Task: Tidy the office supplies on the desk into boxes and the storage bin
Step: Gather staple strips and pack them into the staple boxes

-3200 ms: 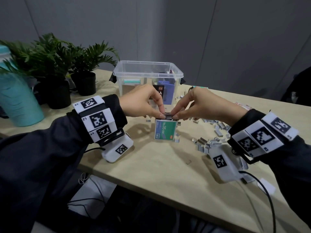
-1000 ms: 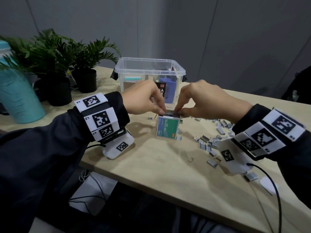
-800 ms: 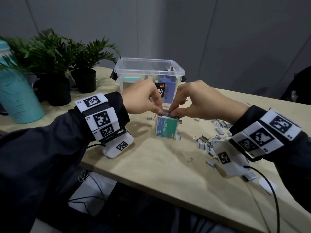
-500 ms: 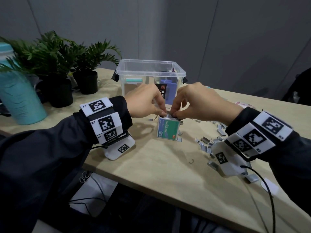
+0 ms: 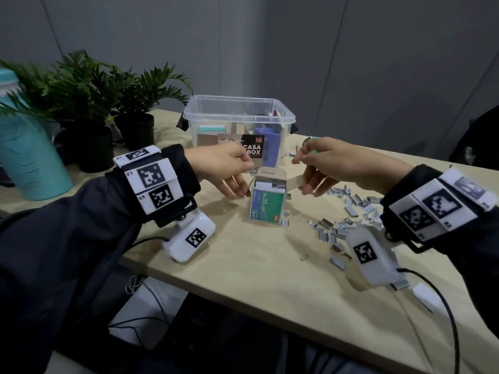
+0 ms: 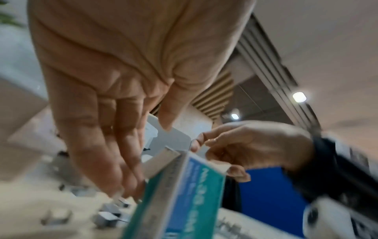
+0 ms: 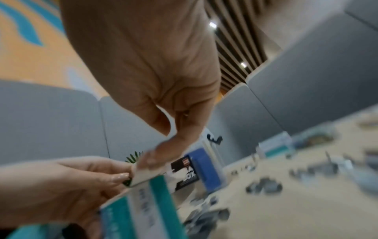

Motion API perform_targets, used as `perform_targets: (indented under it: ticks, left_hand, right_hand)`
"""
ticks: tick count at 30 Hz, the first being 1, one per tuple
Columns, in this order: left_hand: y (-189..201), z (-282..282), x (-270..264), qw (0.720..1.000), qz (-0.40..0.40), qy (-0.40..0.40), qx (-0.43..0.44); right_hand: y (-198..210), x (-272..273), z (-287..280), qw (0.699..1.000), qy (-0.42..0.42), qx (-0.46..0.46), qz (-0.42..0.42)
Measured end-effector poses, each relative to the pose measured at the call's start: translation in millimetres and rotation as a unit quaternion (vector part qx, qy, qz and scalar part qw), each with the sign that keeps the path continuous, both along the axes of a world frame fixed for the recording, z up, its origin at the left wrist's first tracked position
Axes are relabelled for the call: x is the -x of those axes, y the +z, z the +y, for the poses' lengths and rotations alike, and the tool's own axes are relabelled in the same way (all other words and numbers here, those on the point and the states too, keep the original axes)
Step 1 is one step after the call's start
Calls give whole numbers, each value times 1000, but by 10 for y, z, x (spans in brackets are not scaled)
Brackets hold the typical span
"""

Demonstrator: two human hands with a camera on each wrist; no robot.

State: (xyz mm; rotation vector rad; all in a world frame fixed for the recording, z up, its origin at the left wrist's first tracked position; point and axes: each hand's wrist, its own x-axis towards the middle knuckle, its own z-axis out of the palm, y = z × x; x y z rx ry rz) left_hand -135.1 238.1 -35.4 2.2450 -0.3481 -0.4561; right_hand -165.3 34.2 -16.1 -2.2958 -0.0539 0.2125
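- Desk (image 5: 243,265): staple box (image 5: 267,205) upright, flaps open; loose staples (image 5: 351,209) right of it; storage bin (image 5: 237,114) beyond.
- Left hand (image 5: 224,168) fingers extended, touching the box's left flap.
- Right hand (image 5: 332,163) pinches the right flap.

Dim, even overhead lighting in the head view; soft shadows under both wrists on the desk (image 5: 243,268). Strong wide-angle bending toward the edges. Heavy motion blur in both wrist views, loose staples (image 7: 263,187) smeared, ceiling lamps (image 6: 299,97) glaring as small bright spots
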Motion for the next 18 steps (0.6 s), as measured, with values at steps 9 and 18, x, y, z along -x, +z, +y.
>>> perform_targets:
  ticks: [9,18]
  left_hand:
    - [23,-44,14,981,30,48,187]
    - [-60,-149,-60,990,64,43,122]
  right_hand:
    - [-129,9,101,992,7,-122,26]
    - [-214,-14,94,995,-71,-69,29]
